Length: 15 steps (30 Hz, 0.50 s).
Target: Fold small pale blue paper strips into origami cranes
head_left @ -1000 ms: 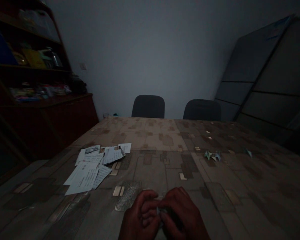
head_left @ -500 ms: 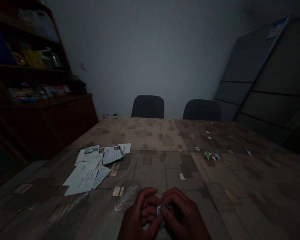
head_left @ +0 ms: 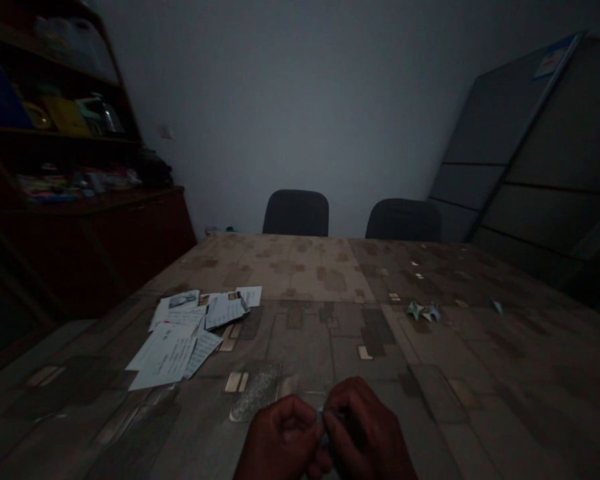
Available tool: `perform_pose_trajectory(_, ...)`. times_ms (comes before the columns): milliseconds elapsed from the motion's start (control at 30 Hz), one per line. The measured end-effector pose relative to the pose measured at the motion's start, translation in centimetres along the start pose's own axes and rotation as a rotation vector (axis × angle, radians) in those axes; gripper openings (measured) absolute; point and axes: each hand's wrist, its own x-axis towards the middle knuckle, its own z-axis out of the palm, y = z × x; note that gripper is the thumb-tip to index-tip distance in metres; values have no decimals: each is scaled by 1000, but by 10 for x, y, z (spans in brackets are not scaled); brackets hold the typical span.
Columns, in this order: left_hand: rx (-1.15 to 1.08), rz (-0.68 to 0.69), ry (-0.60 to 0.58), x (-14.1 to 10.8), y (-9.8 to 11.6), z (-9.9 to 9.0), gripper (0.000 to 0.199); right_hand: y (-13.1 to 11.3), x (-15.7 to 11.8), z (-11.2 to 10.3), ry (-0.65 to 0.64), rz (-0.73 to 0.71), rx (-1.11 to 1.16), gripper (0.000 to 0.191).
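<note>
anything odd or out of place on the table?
Nothing looks spilled or damaged. Just untidy: the papers at left overlap at uneven angles, and one small folded piece lies at right, apart from the folded cluster.

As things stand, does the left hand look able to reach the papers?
Probably, once freed: only patterned tablecloth lies between the left hand and the papers, but that hand appears to hold a small pale piece with the right hand.
</note>
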Motion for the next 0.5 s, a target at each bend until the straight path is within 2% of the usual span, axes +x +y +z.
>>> perform_pose_trajectory(300,-63,-15,-72,1,1,-3,57,-3,3,-5,24,218,66,12)
perform_pose_trajectory(500,28,-67,-18,1,0,-2,48,-4,3,-3,46,151,67,12)
